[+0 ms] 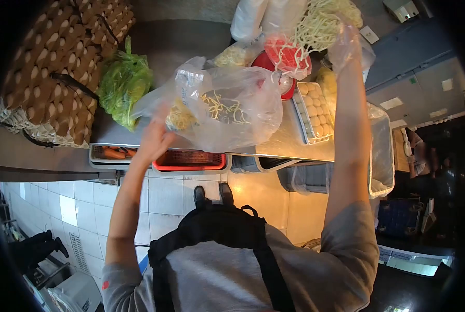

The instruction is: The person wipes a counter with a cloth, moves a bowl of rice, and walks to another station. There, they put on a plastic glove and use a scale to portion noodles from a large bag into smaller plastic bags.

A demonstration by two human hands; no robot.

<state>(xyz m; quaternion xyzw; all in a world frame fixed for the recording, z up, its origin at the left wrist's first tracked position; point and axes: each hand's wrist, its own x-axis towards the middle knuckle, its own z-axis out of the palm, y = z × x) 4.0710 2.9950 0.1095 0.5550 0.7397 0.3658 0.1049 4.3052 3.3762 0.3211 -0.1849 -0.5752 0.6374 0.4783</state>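
Observation:
My right hand (344, 44), in a clear plastic glove, is closed on a bunch of pale noodles (315, 26). Loose strands hang from it over a red kitchen scale (263, 61) with a red bag or dish on top. Bare and slightly blurred, my left hand (155, 139) has its thumb apart from the fingers, at the near left side of a large clear plastic bag (258, 104). Some noodle strands (222, 108) lie in this bag. Beside my left fingers is a smaller clump of yellowish noodles (180, 117).
Stacked egg trays (50, 67) and a green bag of vegetables (126, 83) stand left. A white tray of round pale items (314, 112) sits right. Under the counter edge are a red basket (191, 162) and a bin with carrots (115, 153). Another person (419, 156) is far right.

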